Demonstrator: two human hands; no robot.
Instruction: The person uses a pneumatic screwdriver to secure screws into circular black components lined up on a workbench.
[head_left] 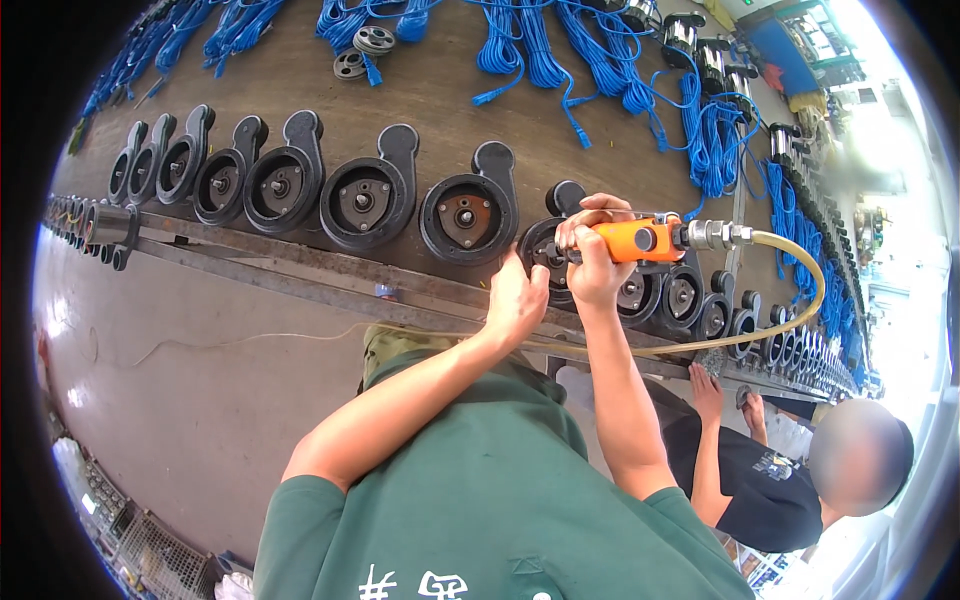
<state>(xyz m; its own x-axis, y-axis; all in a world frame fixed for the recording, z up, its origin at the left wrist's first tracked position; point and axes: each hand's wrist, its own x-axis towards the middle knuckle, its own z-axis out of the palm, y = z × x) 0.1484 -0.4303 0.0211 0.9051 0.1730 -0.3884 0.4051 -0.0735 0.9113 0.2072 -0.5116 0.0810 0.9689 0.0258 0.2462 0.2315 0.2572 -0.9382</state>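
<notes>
My right hand (598,258) is wrapped round an orange air screwdriver (635,240). Its metal coupling joins a yellowish air hose (822,285). The tool's working end is hidden behind my fingers, over a black round housing (532,250) with a rounded arm. At that housing's left rim is my left hand (518,300), thumb and forefinger against its edge, the other fingers partly hidden. Just left stands another black housing (432,222), with a brownish plate and central shaft inside.
Similar housings line the bench edge (300,262) both ways. Bundles of blue cable (600,60) and dark cylindrical motors (711,65) lie farther back. Two metal pulleys (373,40) sit near cables. On the right, a person in black (745,470) works at the same bench. The hose trails leftward across my front.
</notes>
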